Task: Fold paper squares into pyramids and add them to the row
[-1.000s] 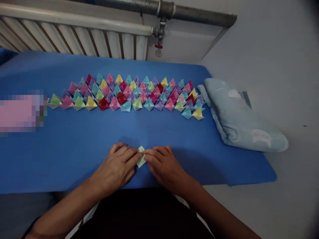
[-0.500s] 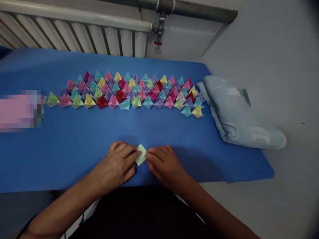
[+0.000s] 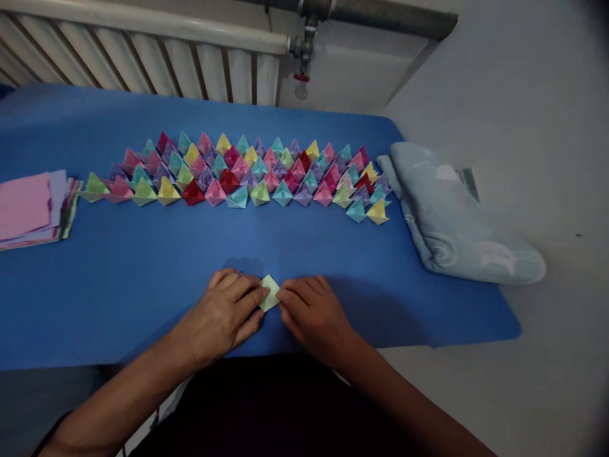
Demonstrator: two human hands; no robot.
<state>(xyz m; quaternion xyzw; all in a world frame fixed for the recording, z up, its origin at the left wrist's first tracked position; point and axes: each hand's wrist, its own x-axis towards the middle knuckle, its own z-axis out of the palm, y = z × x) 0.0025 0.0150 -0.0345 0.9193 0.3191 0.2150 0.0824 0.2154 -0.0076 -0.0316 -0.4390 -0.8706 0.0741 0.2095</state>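
Observation:
A small pale green folded paper [image 3: 271, 299] lies diamond-wise on the blue table [image 3: 157, 279], near its front edge. From the left, my left hand [image 3: 228, 310] holds it down, with a fingertip pressed on its face. At the opposite corner, my right hand [image 3: 316, 317] pinches the paper between closed fingers. The undersides of both hands and the paper's covered edges are hidden. Beyond my hands stand several rows of folded paper boats [image 3: 259, 193] in pink, blue, yellow, green, purple and red.
A stack of coloured paper sheets [image 3: 26, 206] lies at the left edge. On the right is a rolled light blue blanket [image 3: 457, 222]. Behind the table runs a white radiator [image 3: 190, 70] with a red-handled valve [image 3: 301, 78]; a wall [image 3: 547, 158] borders the right side.
The camera view has shifted slightly. The green paper's lower tip shows a little less below the left fingers; both hands keep almost the same place and grip.

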